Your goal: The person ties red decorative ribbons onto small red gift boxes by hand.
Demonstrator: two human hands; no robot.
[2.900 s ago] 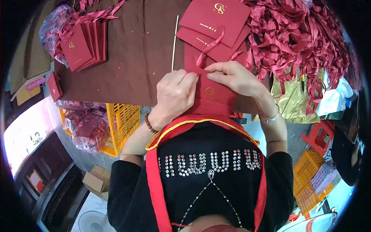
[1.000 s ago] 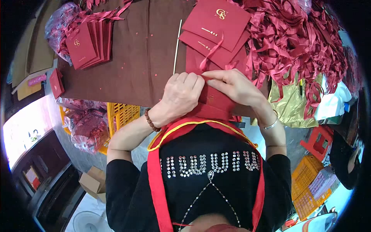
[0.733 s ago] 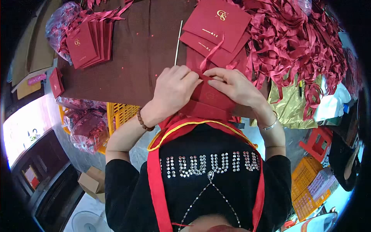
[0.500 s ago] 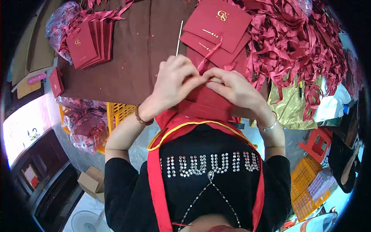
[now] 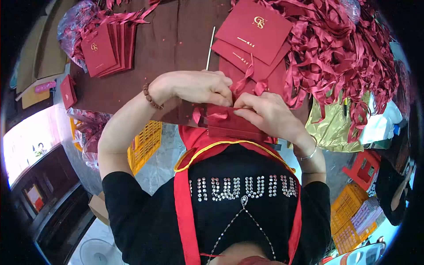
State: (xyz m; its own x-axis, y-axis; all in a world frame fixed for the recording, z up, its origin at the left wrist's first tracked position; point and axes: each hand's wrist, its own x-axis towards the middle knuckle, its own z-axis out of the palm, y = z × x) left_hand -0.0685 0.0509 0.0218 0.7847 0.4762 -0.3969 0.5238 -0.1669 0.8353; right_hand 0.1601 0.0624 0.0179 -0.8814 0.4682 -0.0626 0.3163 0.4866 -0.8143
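A dark red paper bag [image 5: 236, 128] lies at the table's near edge, against my apron, its upper edge towards my hands. My left hand [image 5: 201, 88] is bent over that edge with its fingers closed, thumb and fingertips pressed at the rim; whether ribbon is also between them is hidden. My right hand [image 5: 267, 112] pinches the same rim from the other side, close to the left fingertips. A pinkish-red ribbon [image 5: 216, 116] lies across the bag's front below my left hand. Beyond my hands, another ribbon [image 5: 249, 70] trails over the stacked red bags [image 5: 254, 31].
A large heap of red ribbons [image 5: 340, 66] covers the table's right side. Several red bags [image 5: 99, 51] stand in a row at left. A white stick [image 5: 210, 48] lies on the brown tabletop [image 5: 154, 57]. Yellow crates [image 5: 145, 145] stand below.
My left hand has turned over, its elbow swinging outward, and its fingers now point down at the rim. The right hand has moved slightly down. Ribbon now shows on the bag's front.
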